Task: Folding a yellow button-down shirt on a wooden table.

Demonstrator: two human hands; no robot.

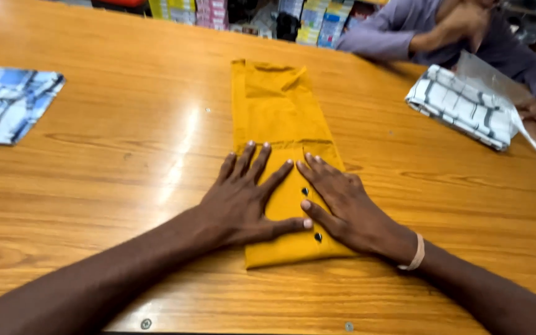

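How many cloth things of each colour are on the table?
Yellow folded cloth, under the left hand and right hand: 1
Blue patterned cloth: 1
White checked cloth: 1
Total: 3

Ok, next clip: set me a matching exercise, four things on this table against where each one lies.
Things:
1. yellow garment
2. blue patterned cloth
3. white checked cloth
4. pale wristband

Places:
A. far left edge
B. on the right hand's wrist
C. table centre, under both hands
D. right side, by another person

Pairs: 1-C, 2-A, 3-D, 4-B
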